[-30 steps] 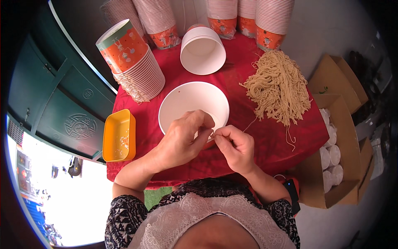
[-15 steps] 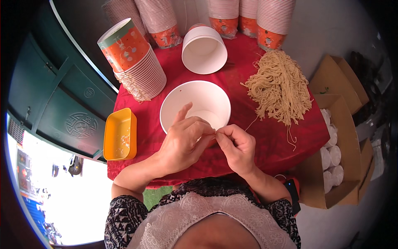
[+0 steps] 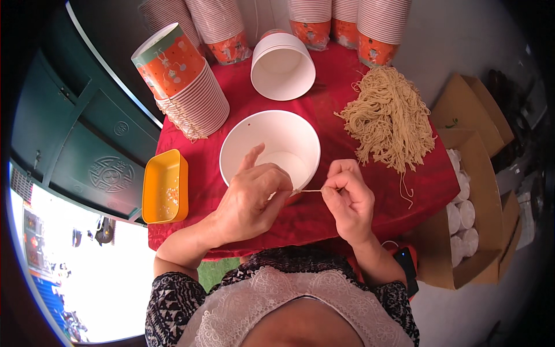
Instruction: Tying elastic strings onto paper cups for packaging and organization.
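Head view shows left hand [image 3: 251, 199] and right hand [image 3: 348, 199] each with grip pinched on a thin noodle strand [image 3: 312, 190], stretched taut between them at the white paper bowl [image 3: 270, 147] rim.

The red worktop [image 3: 324, 217] has bare cloth only just beside the hands, at its near edge. Ahead, the white paper bowl [image 3: 270, 147] blocks the way. The noodle heap [image 3: 388, 118] closes the right, and the leaning cup stack [image 3: 185, 87] and yellow tray [image 3: 165, 186] close the left.
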Demonstrator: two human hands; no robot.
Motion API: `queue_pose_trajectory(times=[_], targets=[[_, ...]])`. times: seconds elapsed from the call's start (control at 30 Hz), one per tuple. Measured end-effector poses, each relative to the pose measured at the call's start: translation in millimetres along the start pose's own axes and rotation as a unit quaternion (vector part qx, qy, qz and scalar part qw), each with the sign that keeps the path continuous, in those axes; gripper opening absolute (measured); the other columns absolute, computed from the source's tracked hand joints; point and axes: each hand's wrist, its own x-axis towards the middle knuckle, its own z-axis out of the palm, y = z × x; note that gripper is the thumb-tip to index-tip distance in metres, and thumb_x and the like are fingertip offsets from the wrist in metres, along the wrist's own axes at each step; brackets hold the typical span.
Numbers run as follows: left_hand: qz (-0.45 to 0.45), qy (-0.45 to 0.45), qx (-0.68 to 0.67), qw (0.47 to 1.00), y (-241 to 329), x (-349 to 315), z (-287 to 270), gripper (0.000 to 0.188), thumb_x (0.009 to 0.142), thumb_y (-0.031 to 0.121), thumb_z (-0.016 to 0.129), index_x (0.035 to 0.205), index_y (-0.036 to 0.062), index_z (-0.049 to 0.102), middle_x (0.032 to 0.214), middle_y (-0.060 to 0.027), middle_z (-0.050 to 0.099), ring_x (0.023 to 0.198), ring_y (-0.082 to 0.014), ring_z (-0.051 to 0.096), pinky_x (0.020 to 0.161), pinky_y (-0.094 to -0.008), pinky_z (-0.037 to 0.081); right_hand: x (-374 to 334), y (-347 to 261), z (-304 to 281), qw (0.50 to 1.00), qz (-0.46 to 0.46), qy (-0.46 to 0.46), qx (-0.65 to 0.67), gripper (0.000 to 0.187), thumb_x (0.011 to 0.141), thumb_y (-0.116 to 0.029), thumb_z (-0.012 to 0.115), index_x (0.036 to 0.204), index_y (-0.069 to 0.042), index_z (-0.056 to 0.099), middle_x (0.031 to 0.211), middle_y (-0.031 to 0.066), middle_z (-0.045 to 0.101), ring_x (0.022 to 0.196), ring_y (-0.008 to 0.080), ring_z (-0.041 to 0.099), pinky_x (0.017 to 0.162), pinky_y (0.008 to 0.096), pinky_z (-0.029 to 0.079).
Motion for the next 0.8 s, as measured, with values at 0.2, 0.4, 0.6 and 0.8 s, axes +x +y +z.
queue_pose_trajectory(times=[0.2,0.4,0.6,0.8], targets=[[-0.01,-0.019,-0.01,1.0,-2.5,-2.0,-2.5,0.018,0.078,-0.009,0.065,0.084,0.007,0.059,0.081,-0.0036,0.065,0.081,-0.0207,0.067,0.115,-0.0579,0.026,-2.1,2.3,9.5,0.899,0.15,-0.031,0.41,0.012,0.097,-0.005,0.051,0.086,-0.003,0.049,0.115,0.0182,0.056,0.058,0.0043,0.043,0.049,0.0191,0.036],[-0.015,-0.024,-0.016,0.999,-5.4,-1.4,-2.4,0.017,0.078,-0.008,0.063,0.083,0.0066,0.058,0.079,-0.0033,0.063,0.079,-0.0208,0.065,0.115,-0.0581,0.024,-4.1,9.4,11.2,0.895,0.165,-0.044,0.412,0.015,0.104,-0.014,0.048,0.093,-0.004,0.045,0.095,0.0132,0.061,0.053,0.0033,0.039,0.045,0.0185,0.031],[-0.014,-0.028,-0.022,0.999,-6.0,-2.0,-5.3,0.017,0.077,-0.009,0.062,0.082,0.0059,0.057,0.078,-0.0028,0.062,0.078,-0.0199,0.064,0.116,-0.0582,0.021,-6.7,16.7,13.8,0.894,0.174,-0.045,0.41,0.017,0.105,-0.017,0.049,0.093,-0.006,0.045,0.087,0.0085,0.057,0.053,0.0026,0.036,0.045,0.0188,0.029],[0.007,-0.03,0.007,0.999,-4.3,0.2,-8.3,0.016,0.078,-0.007,0.064,0.084,0.0047,0.056,0.074,-0.005,0.057,0.07,-0.0257,0.062,0.114,-0.0609,0.025,-1.7,4.8,10.2,0.861,0.247,-0.021,0.443,0.018,0.103,-0.017,0.052,0.09,-0.005,0.049,0.083,0.0064,0.057,0.052,0.0029,0.036,0.043,0.0189,0.028]])
